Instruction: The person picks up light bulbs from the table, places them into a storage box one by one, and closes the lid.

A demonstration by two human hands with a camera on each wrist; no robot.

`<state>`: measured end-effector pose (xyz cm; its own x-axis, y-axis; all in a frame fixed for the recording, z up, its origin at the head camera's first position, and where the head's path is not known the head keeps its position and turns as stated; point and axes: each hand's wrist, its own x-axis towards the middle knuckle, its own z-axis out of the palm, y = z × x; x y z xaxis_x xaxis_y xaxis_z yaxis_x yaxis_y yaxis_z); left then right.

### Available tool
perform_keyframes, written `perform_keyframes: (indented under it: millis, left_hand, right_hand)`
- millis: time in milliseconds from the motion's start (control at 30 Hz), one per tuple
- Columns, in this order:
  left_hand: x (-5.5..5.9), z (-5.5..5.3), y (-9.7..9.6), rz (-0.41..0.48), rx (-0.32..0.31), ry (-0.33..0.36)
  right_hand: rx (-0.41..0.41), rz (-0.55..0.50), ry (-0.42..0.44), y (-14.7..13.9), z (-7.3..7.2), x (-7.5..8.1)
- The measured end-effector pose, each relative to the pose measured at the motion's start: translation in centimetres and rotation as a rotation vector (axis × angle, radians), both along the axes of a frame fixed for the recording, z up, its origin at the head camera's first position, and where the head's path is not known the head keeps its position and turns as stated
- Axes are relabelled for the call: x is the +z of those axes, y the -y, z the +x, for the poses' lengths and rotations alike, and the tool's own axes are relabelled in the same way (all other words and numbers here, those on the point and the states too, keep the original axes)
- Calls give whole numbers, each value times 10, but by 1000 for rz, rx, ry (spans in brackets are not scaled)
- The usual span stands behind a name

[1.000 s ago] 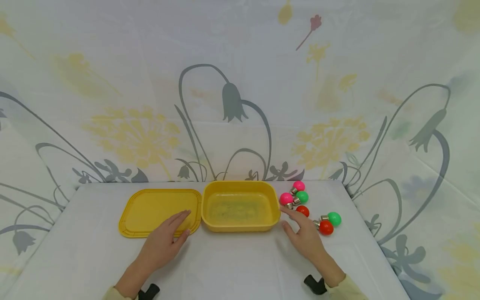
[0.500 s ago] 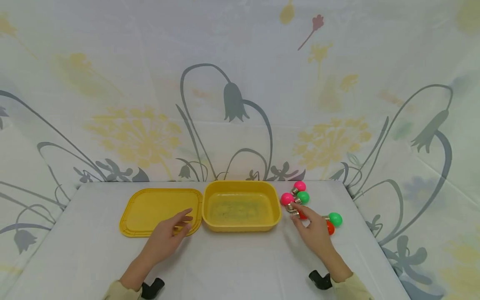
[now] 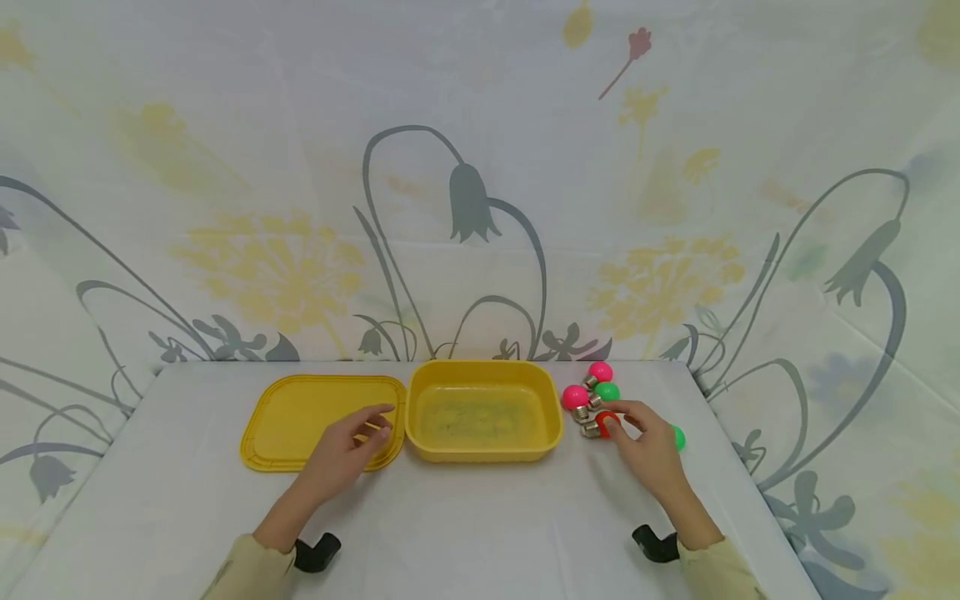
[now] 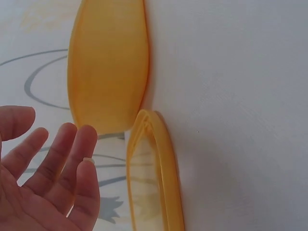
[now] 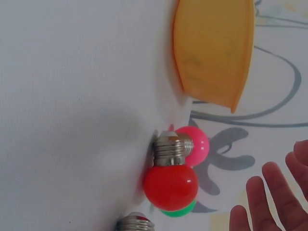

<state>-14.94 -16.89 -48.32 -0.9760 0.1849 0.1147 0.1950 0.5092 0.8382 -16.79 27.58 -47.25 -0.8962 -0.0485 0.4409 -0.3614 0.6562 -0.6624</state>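
Note:
My right hand [image 3: 651, 450] hovers over a red light bulb [image 3: 602, 423] with a silver screw base, thumb and forefinger spread around its near end. The right wrist view shows the same red bulb [image 5: 171, 186] lying on the cloth, the fingers [image 5: 276, 195] apart from it. Behind it lie two pink bulbs [image 3: 575, 397] and a green bulb [image 3: 607, 391]. Another green bulb [image 3: 678, 438] peeks out past my hand, which hides the second red one. My left hand [image 3: 337, 454], fingers relaxed, floats above the right part of a flat yellow lid [image 3: 300, 417], holding nothing.
A yellow plastic tub [image 3: 483, 457] stands between lid and bulbs, with nothing inside. The white-covered table [image 3: 465, 533] meets a flower-printed curtain [image 3: 480, 275] at its back edge. In the right wrist view, another screw base [image 5: 135, 224] shows at the bottom.
My right hand has shifted right, from beside the tub to over the red bulb, which has turned so its base points left. The left hand has moved slightly up and right, fingers curling a little.

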Motion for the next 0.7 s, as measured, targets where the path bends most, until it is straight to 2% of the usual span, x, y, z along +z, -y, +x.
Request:
perform_keyframes:
  millis: [100, 233, 500, 700]
  left_hand:
    - [1, -3, -2, 14, 4, 33]
    - [2, -8, -3, 29, 10, 68]
    - [-3, -20, -3, 32, -14, 46]
    - [-5, -29, -5, 49, -20, 93]
  right_hand:
    - [-3, 13, 25, -5, -2, 0]
    - [33, 18, 33, -11, -6, -1]
    - [100, 14, 48, -23, -14, -4]
    - [105, 5, 116, -30, -19, -7]
